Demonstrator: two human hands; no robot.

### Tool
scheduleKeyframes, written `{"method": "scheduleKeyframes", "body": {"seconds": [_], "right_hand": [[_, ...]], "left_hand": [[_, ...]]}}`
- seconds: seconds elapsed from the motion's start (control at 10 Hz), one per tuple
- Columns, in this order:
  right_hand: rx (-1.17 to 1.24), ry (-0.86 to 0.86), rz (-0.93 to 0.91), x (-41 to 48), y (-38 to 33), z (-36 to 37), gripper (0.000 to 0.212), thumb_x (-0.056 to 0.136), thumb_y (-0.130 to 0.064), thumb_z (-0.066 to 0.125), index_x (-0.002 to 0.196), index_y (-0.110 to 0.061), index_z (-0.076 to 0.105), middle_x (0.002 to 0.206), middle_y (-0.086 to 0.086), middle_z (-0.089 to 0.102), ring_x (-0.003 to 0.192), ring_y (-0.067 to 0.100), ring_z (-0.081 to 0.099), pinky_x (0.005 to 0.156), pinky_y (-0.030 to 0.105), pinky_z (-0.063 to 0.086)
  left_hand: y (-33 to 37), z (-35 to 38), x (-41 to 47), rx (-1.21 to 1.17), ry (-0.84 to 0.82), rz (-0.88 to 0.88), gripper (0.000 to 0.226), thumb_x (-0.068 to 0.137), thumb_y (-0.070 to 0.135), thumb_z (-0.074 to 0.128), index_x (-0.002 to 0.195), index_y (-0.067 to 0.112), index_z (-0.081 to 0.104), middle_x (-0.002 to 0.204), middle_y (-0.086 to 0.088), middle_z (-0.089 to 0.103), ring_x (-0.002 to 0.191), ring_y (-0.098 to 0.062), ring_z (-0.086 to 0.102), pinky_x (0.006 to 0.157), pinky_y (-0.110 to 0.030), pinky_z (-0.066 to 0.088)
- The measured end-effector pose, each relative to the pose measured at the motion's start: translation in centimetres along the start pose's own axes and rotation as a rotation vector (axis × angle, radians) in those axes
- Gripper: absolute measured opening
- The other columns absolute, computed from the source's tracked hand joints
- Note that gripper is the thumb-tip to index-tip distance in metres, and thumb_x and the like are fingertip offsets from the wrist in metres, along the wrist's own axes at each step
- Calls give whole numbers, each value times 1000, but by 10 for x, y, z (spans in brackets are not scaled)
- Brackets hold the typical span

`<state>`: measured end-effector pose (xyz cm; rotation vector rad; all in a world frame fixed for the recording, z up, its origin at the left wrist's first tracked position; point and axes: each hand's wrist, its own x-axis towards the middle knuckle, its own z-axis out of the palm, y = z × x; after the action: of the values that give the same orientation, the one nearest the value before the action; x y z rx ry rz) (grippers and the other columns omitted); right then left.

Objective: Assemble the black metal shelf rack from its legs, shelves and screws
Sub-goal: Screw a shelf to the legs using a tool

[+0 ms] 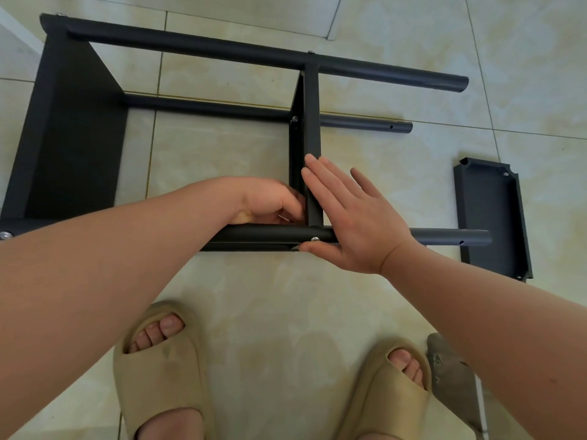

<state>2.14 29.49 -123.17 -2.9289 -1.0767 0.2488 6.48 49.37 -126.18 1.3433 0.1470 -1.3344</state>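
The black rack lies on its side on the tiled floor. Its end shelf point(73, 138) stands at the left and a middle shelf point(309, 128) stands edge-on between the round legs. My right hand point(352, 217) lies flat with straight fingers against the middle shelf's right face and over the near leg point(444, 238), thumb beside a silver screw point(314, 239). My left hand point(270, 201) is curled at the shelf's left side, right at the joint with the near leg; what its fingertips hold is hidden. A loose third shelf point(492, 217) lies on the floor at the right.
Two further legs point(254, 55) point(222, 108) run left to right behind the middle shelf. My feet in beige slippers point(158, 369) point(387, 392) stand just in front of the rack. A grey object point(451, 373) lies by the right slipper.
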Motion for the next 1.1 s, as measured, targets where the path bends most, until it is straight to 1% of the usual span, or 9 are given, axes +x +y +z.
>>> {"method": "scheduleKeyframes", "body": {"seconds": [0.1,0.3,0.4,0.5,0.6,0.7,0.8,1.0,1.1], "right_hand": [[2,7,-1,0,0,0,99,92,-77,33,162,-9,14,170,5,5,157,23,7,123,54,22],[13,17,0,0,0,1,99,91,-77,35,161,-9,15,170,5,7,157,23,8,122,54,23],[9,12,-2,0,0,0,99,92,-77,34,161,-9,15,170,5,6,157,23,7,122,54,23],[10,6,1,0,0,0,99,91,-77,35,161,-9,14,170,5,5,157,23,7,123,54,22],[9,3,2,0,0,-1,99,92,-76,35,161,-9,14,170,5,5,157,23,7,123,54,22],[14,6,2,0,0,-1,99,92,-76,35,161,-9,14,170,5,6,157,24,8,122,54,22],[11,8,2,0,0,-1,99,92,-76,36,161,-9,15,170,5,6,157,23,7,122,54,23],[4,0,3,0,0,0,99,92,-76,36,162,-10,14,170,5,5,157,23,6,123,53,22],[-2,-6,6,0,0,0,99,92,-77,34,162,-10,12,170,4,3,157,22,5,123,53,21]], "left_hand": [[2,3,-1,93,14,-48,17,93,10,56,94,7,72,89,-13,69,79,-25,66,78,-37,54],[0,1,1,98,64,20,17,90,2,58,79,5,71,68,-11,69,61,-21,68,58,-26,56],[-2,0,2,30,10,29,37,91,-3,53,66,11,75,68,-11,69,61,-20,69,58,-27,57],[-2,-2,2,-25,-29,25,29,92,-4,50,83,7,74,83,-15,71,74,-24,70,73,-35,59],[0,-2,1,45,-34,-14,21,93,6,53,86,10,72,83,-11,69,75,-22,67,76,-37,53],[1,0,1,130,-2,-28,17,94,11,56,85,10,70,73,-7,66,62,-18,65,63,-30,52],[-1,0,3,98,27,22,11,92,4,58,92,3,68,76,-13,68,65,-21,68,60,-28,56],[-3,-3,4,3,-12,40,16,89,-6,53,92,3,67,83,-18,67,73,-26,69,70,-35,59],[-2,-3,4,-11,-32,-15,17,91,0,53,96,5,69,93,-18,69,83,-28,68,82,-39,55]]}}
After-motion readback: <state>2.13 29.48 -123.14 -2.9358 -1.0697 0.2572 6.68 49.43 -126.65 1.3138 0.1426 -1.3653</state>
